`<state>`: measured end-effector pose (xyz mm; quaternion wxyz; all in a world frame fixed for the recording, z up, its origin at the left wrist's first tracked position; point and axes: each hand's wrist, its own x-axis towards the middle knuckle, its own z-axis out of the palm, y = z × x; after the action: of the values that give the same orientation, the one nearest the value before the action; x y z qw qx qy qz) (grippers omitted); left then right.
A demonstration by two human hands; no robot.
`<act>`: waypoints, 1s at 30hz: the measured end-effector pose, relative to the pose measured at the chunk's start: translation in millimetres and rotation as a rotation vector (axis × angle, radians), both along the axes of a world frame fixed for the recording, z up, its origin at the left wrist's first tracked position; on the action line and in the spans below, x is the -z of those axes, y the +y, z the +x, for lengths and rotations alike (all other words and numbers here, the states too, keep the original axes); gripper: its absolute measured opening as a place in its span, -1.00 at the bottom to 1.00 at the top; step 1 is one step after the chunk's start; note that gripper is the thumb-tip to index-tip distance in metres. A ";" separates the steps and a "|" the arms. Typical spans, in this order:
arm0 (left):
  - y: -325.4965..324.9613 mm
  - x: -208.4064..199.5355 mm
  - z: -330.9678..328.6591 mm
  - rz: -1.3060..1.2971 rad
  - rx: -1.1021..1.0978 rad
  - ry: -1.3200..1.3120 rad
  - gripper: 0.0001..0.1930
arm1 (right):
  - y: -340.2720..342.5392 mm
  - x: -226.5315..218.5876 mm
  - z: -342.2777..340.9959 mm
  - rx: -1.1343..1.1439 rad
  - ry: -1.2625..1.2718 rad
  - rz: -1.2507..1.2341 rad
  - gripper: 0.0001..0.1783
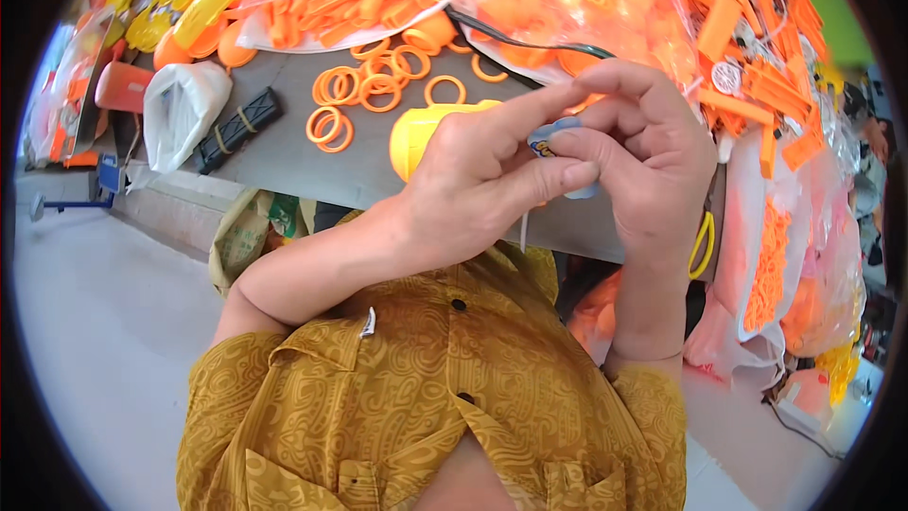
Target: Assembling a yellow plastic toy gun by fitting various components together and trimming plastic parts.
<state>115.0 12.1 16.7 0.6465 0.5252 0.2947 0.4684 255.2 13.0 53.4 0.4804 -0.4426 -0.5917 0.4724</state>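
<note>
Between the two thumbs sits a small blue piece (541, 140) with yellow marking, pinched in the fingers of the right hand (651, 159); the left hand (465, 168) has its thumb across it, though the overlap hides whether those fingers grip too. Just past the left wrist, a yellow part (409, 140) lies on the counter (274, 175), orange rings (380, 93) beyond. Farther left are a black block (239, 131) and an open white bag (180, 114).
</note>
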 end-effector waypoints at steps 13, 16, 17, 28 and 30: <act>9.2 9.7 -37.4 0.447 -0.344 0.234 -0.81 | 4.4 14.4 -32.1 -0.061 0.045 0.033 -0.58; 10.3 9.6 -38.1 0.410 -0.373 0.187 -0.83 | -4.0 20.8 -40.4 -0.068 0.012 0.078 -0.57; 9.0 11.0 -36.9 0.409 -0.372 0.156 -0.83 | -4.3 24.5 -42.1 -0.067 0.013 0.077 -0.57; 1.6 -5.5 -47.4 0.044 -0.222 0.268 -0.84 | -1.1 23.1 -28.7 0.027 -0.106 0.249 -0.61; 0.3 -8.7 -45.4 -0.022 -0.254 0.140 -0.82 | -3.6 17.9 -27.8 0.021 -0.116 0.229 -0.60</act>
<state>69.6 12.5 25.4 0.5656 0.5079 0.4085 0.5052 227.3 9.5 35.5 0.4976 -0.4177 -0.6640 0.3702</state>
